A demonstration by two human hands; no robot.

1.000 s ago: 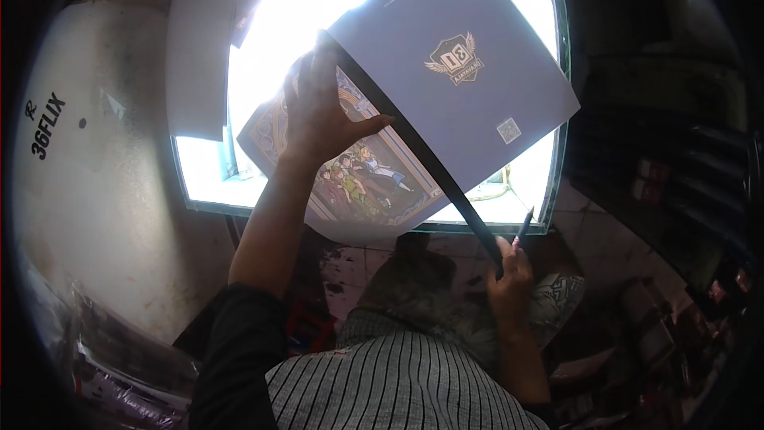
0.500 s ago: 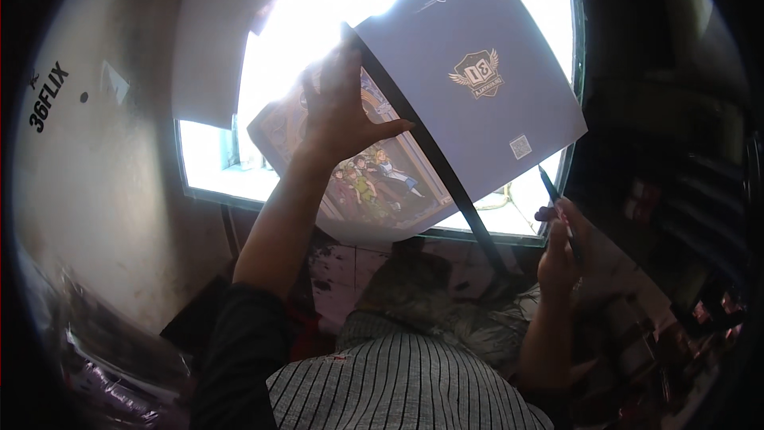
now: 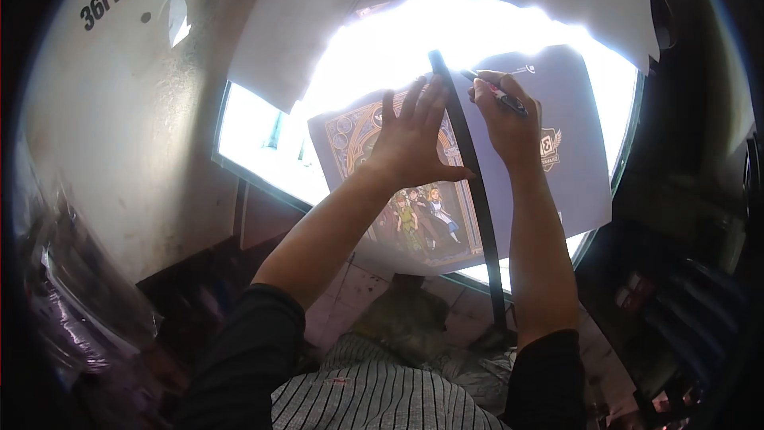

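A large printed cover sheet (image 3: 579, 199) lies tilted on a brightly glowing glass-topped table (image 3: 255, 131). Its left half carries a framed picture of cartoon figures, its right half is plain purple-blue with a crest. A long black straightedge (image 3: 482, 215) runs down between the halves and past the sheet's near edge. My left hand (image 3: 398, 139) is spread flat over the picture half, fingertips and thumb reaching the straightedge. Just right of the straightedge's far part, my right hand (image 3: 511, 123) grips a dark pen (image 3: 509, 100), tip towards the straightedge. Glare hides whether the tip touches the sheet.
White paper sheets (image 3: 318, 28) curve over the table's far side. A pale panel (image 3: 151, 87) with dark lettering stands at the left. Clear plastic wrapping (image 3: 79, 302) lies at the lower left. Dark stacked items (image 3: 676, 318) fill the right side.
My right hand has come up from the lower right with the pen, to the straightedge's far part. My left hand stays spread on the sheet. The view has shifted, and the straightedge looks more upright.
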